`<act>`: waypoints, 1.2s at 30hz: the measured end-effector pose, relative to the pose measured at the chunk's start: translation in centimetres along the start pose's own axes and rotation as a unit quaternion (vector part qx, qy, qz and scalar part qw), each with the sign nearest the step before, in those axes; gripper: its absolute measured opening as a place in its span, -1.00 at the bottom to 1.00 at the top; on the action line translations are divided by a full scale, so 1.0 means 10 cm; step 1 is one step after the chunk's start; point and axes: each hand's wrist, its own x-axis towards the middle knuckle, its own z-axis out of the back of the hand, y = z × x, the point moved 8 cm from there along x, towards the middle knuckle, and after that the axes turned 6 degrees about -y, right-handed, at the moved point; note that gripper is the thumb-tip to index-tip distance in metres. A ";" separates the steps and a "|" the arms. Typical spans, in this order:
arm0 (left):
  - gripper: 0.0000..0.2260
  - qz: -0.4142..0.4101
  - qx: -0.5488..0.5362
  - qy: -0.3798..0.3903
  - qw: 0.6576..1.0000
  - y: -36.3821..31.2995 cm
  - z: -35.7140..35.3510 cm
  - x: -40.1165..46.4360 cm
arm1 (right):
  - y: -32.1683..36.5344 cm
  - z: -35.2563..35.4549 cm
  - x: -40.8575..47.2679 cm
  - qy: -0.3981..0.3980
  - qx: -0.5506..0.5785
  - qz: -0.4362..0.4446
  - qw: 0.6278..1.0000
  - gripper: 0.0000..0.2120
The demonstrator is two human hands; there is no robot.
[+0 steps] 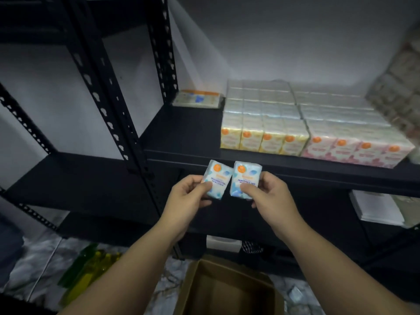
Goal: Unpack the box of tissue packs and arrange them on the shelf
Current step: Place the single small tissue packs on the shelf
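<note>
My left hand (189, 194) holds one small blue-and-white tissue pack (217, 176), and my right hand (270, 194) holds a second one (246, 176). Both packs are side by side, just below the front edge of the black shelf (181, 133). On that shelf stand rows of yellow tissue packs (263, 123) and pink tissue packs (354, 137) at the right. One flat pack (197, 98) lies at the back left. The open cardboard box (229, 289) sits on the floor beneath my arms; its visible inside looks bare.
A second black rack (95, 92) stands to the left with perforated uprights. Green and yellow bottles (86, 267) lie on the marble floor at the lower left. White paper stacks (377, 208) rest on the lower shelf at right. More wrapped goods (400, 92) lean at the far right.
</note>
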 end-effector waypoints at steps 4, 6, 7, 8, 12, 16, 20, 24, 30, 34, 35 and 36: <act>-0.89 -0.007 -0.022 -0.019 1.000 -0.12 0.23 0.22 | 0.14 -0.23 0.19 0.010 -0.014 0.023 1.000 -0.83; -0.89 -0.033 -0.020 -0.040 0.998 -0.26 0.36 0.31 | 0.23 -0.35 0.29 0.013 -0.006 0.038 0.999 -0.79; -0.88 -0.048 -0.018 -0.052 0.997 -0.33 0.43 0.36 | 0.26 -0.40 0.33 0.013 0.002 0.045 0.999 -0.76; -0.86 -0.062 -0.019 -0.065 0.996 -0.40 0.49 0.40 | 0.31 -0.46 0.37 0.009 0.010 0.053 0.999 -0.73; -0.77 -0.089 -0.026 -0.092 0.991 -0.57 0.65 0.57 | 0.40 -0.67 0.51 -0.012 0.025 0.077 0.997 -0.70; -0.80 -0.099 0.008 -0.092 0.991 -0.62 0.70 0.72 | 0.46 -0.82 0.63 -0.033 0.009 0.093 0.995 -0.77; -0.86 -0.110 0.037 -0.101 0.988 -0.60 0.75 0.86 | 0.47 -0.92 0.73 -0.059 -0.037 0.101 0.992 -0.82; -0.80 -0.121 0.090 -0.088 0.985 -0.59 0.78 0.95 | 0.48 -1.00 0.74 -0.059 -0.080 0.104 0.990 -0.76; -0.57 -0.194 0.278 -0.101 0.935 -0.71 0.86 1.01 | 0.54 -1.13 0.75 -0.055 -0.189 0.139 0.970 -0.63; -0.54 -0.239 0.377 -0.105 0.889 -0.79 0.86 1.02 | 0.64 -1.21 0.76 -0.064 -0.296 0.207 0.931 -0.67; -0.53 -0.247 0.399 -0.108 0.876 -0.81 0.86 1.03 | 0.66 -1.24 0.76 -0.063 -0.319 0.221 0.919 -0.68; -0.53 -0.250 0.418 -0.109 0.866 -0.82 0.86 1.04 | 0.69 -1.27 0.77 -0.065 -0.337 0.235 0.909 -0.68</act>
